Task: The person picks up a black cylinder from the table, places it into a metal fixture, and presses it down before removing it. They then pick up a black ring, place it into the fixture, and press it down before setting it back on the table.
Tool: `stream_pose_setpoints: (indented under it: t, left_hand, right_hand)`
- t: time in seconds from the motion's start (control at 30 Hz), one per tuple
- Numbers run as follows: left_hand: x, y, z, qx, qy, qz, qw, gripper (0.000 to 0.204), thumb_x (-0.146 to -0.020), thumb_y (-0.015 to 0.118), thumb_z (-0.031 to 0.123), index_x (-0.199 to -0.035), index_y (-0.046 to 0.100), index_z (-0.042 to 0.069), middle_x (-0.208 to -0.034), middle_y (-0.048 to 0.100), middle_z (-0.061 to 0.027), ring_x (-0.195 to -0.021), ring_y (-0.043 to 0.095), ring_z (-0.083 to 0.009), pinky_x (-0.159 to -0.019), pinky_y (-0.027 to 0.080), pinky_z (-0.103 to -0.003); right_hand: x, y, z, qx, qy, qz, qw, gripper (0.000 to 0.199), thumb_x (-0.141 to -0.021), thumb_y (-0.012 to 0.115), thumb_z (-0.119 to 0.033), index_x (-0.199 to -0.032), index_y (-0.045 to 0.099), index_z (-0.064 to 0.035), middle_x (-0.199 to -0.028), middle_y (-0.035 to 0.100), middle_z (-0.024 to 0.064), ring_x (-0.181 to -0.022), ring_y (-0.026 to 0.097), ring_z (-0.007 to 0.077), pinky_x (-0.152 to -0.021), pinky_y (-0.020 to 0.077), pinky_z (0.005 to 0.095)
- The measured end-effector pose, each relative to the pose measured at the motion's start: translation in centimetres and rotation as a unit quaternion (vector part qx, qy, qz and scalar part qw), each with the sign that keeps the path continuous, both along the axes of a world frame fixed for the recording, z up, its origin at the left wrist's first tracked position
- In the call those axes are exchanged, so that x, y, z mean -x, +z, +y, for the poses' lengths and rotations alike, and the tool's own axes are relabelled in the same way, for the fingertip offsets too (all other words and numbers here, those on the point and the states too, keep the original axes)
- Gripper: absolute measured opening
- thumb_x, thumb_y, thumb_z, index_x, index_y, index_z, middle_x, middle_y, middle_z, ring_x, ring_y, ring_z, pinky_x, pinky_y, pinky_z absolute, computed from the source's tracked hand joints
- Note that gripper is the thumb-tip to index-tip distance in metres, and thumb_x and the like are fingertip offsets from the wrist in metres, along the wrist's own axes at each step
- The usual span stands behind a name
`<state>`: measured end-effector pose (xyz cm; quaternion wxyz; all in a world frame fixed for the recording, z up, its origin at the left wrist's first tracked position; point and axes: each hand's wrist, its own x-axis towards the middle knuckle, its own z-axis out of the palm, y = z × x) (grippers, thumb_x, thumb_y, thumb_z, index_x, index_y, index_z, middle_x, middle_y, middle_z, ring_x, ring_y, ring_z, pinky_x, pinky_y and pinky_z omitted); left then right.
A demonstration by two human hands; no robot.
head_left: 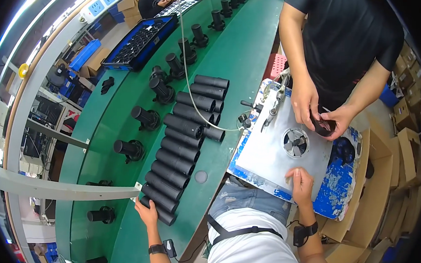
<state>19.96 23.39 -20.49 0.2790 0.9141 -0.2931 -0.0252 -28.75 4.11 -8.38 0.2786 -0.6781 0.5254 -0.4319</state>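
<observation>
My left hand (148, 213) reaches to the near end of a row of black cylinder tubes (177, 145) lying side by side on the green bench (244, 47); its fingers close on the nearest black tube (163, 214). My right hand (302, 183) rests flat, fingers apart, on the near edge of a grey metal plate (265, 152) with a round hole and small fan (295, 142) in it. Across the plate, another person in a black shirt holds a black ring part (322, 124) in both hands.
Upright black fixtures (147, 118) stand in a line along the bench. A blue tray of black parts (140, 42) sits at the far left. A white cable (191, 84) runs across the tubes. Cardboard boxes (400, 168) crowd the right. A metal rail (55, 189) crosses left.
</observation>
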Motion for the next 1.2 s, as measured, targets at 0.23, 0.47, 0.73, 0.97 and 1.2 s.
stream_pose_setpoints:
  t: [0.23,0.47,0.73,0.97,1.2]
  left_hand:
    - [1.0,2.2,0.1,-0.02,-0.005,-0.039,0.999,0.057,-0.081,0.061,0.018,-0.132,0.041,0.001,-0.125,0.044,-0.0238,-0.115,0.046,-0.0423,-0.098,0.038,-0.046]
    - [6.7,10.6,-2.3,0.079,-0.067,-0.057,0.993,0.05,-0.083,0.054,0.01,-0.131,0.044,-0.002,-0.125,0.048,-0.0216,-0.114,0.048,-0.0374,-0.1,0.037,-0.043]
    - [17.6,11.8,-13.5,0.259,-0.256,0.402,0.84,0.041,-0.079,0.054,0.012,-0.118,0.053,0.001,-0.108,0.053,-0.009,-0.104,0.051,-0.0188,-0.095,0.039,-0.031]
    - [25.6,13.6,-18.4,0.29,-0.363,0.416,0.782,0.034,-0.085,0.064,0.007,-0.113,0.047,0.001,-0.125,0.048,-0.011,-0.104,0.051,-0.0165,-0.085,0.047,-0.029]
    - [25.3,13.0,-18.2,0.188,-0.427,0.611,0.639,0.037,-0.085,0.068,0.003,-0.115,0.047,0.001,-0.109,0.06,-0.0112,-0.095,0.057,-0.009,-0.078,0.048,-0.021]
  right_hand:
    - [-0.2,-0.2,0.2,-0.086,-0.038,-0.041,0.995,0.012,-0.088,0.055,-0.004,-0.095,0.062,0.0017,-0.079,0.065,0.0119,-0.071,0.062,0.0207,-0.068,0.0483,0.0302]
    - [-0.6,0.1,-0.1,-0.034,-0.03,0.013,0.999,0.012,-0.081,0.063,-0.004,-0.093,0.064,0.0009,-0.083,0.065,0.0121,-0.074,0.063,0.0209,-0.069,0.0493,0.0299]
    - [-2.5,2.6,2.6,-0.151,0.157,-0.097,0.971,0.044,-0.077,0.072,-0.017,-0.115,0.058,0.0006,-0.105,0.066,0.0126,-0.093,0.064,0.0189,-0.083,0.0488,0.0298]
    - [-3.6,3.3,4.4,-0.118,0.187,-0.075,0.972,0.077,-0.067,0.08,-0.019,-0.131,0.044,0.0019,-0.129,0.051,0.017,-0.119,0.051,0.0246,-0.102,0.0382,0.035]
    - [-0.9,3.9,4.1,-0.081,0.019,-0.197,0.977,0.062,-0.074,0.07,-0.023,-0.125,0.045,0.0004,-0.115,0.058,0.0144,-0.101,0.058,0.0207,-0.09,0.0463,0.0317]
